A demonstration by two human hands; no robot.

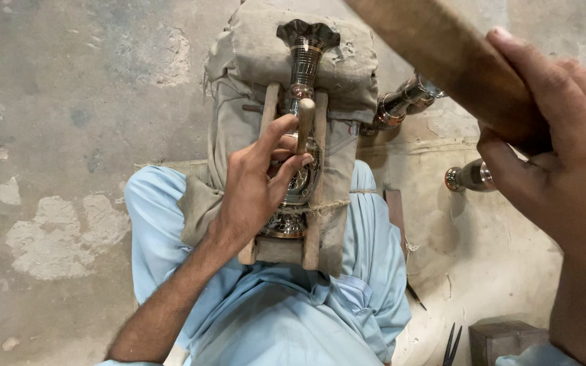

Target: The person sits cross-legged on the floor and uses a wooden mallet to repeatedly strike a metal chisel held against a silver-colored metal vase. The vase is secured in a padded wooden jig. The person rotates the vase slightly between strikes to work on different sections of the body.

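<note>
A silver metal vase (304, 61) with a flared rim lies on its side between two wooden rails (315, 217) on a cloth-wrapped block (252, 54), held across my lap. My left hand (256, 186) rests on the vase's belly and grips a short wooden-handled chisel (304, 122), its tip against the metal. Raised close to the camera at the upper right, my right hand (554, 156) is closed on a thick wooden mallet handle (442, 54).
Two more metal vases (401, 102) (471, 176) lie on a pale cloth (483, 244) to the right. A wooden block (506, 339) and dark pointed tools (452, 346) sit at the bottom right. Stained concrete floor (55, 135) lies to the left.
</note>
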